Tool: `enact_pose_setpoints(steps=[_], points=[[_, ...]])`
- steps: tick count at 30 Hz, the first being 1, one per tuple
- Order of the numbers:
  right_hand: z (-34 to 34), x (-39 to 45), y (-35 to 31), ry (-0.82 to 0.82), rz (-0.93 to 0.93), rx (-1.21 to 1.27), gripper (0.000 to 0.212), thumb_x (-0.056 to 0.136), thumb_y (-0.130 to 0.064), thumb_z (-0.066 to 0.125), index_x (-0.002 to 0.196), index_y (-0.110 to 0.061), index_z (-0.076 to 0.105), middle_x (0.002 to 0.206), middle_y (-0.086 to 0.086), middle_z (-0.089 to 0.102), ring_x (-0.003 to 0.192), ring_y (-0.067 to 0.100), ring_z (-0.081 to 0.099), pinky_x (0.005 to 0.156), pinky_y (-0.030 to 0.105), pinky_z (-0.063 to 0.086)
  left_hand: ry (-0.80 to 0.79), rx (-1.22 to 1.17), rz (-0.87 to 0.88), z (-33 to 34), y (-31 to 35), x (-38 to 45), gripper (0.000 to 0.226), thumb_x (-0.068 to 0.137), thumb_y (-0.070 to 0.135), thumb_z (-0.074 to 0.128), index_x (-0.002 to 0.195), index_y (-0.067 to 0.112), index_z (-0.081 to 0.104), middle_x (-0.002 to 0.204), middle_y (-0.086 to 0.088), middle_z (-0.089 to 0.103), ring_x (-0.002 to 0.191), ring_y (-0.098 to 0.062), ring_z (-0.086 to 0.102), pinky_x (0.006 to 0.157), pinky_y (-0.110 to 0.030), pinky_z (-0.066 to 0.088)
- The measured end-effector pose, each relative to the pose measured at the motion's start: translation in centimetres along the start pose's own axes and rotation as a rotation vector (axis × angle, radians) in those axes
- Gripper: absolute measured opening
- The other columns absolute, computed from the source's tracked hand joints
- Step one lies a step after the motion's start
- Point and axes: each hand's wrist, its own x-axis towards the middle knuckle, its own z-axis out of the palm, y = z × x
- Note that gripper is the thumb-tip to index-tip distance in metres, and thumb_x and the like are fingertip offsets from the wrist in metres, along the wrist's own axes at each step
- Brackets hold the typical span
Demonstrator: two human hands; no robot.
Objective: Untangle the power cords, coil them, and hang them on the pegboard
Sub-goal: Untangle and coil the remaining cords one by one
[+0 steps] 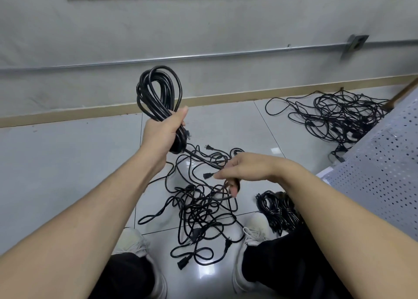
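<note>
Fingers of left hand (164,132) grip glossy black coiled cord (158,92), loops upright.

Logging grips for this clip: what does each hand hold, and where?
Left hand grips the coiled cord at its gathered lower end; right hand pinches a loose strand from it.

Black power cord coil (158,95), several long loops gathered into a bundle, held upright above the floor, with one strand running down and right from its lower end. Below it, a loose tangle of black cords (201,212) spread over the pale tiles, plug ends lying at its edges; a second, larger tangle (339,115) lying farther right by the wall. Finished coiled bundle (276,210) on the floor beside the grey perforated pegboard (384,174).
</note>
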Motion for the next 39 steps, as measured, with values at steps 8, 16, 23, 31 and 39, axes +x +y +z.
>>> enact_pose_setpoints(steps=[8,16,23,31,39], points=[[-2.2,-1.7,0.5,0.241,-0.102,0.227,0.032,0.094,-0.038,0.069,0.068,-0.021,0.062,0.059,-0.002,0.042,0.053,0.014,0.035,0.055,0.027,0.034,-0.006,0.231,0.045,-1.1,-1.2,1.1,0.033,0.077,0.049,0.075,0.066,0.021,0.061,0.066,-0.002,0.058,0.069,-0.023,0.062,0.071,-0.036,0.050],[-3.1,-3.2,1.0,0.223,-0.261,0.399,0.019,0.093,-0.025,0.069,0.082,-0.009,0.071,0.054,0.002,0.048,0.053,0.018,0.046,0.062,0.031,0.044,0.014,0.487,0.120,-0.5,-2.0,1.3,0.032,0.082,0.049,0.072,0.060,0.027,0.064,0.059,0.009,0.065,0.066,-0.018,0.063,0.071,-0.031,0.050],[-2.7,-2.8,0.9,0.446,-0.259,0.240,0.024,0.103,-0.041,0.056,0.091,-0.034,0.076,0.061,0.005,0.032,0.054,0.018,0.028,0.051,0.027,0.024,0.021,0.769,0.252,-0.5,-1.8,0.6,0.031,0.088,0.051,0.070,0.079,0.024,0.057,0.072,0.015,0.063,0.077,-0.017,0.059,0.066,-0.030,0.041],[-3.1,-3.1,1.3,0.376,-0.299,0.336,0.027,0.081,-0.047,0.073,0.074,-0.023,0.064,0.061,-0.005,0.043,0.059,0.019,0.033,0.059,0.039,0.016,-0.131,1.081,0.287,0.0,-2.5,-0.3,0.035,0.092,0.062,0.062,0.092,0.028,0.058,0.105,0.008,0.060,0.088,-0.018,0.056,0.077,-0.032,0.043],[-3.1,-2.2,0.8,0.850,-0.391,0.411,0.014,0.096,-0.022,0.071,0.082,-0.022,0.069,0.056,-0.022,0.053,0.054,0.000,0.046,0.055,0.011,0.036,-0.341,0.831,0.087,1.9,-2.4,-2.3,0.060,0.095,0.075,0.038,0.076,0.032,0.077,0.075,0.002,0.072,0.083,-0.017,0.068,0.080,-0.031,0.051]])
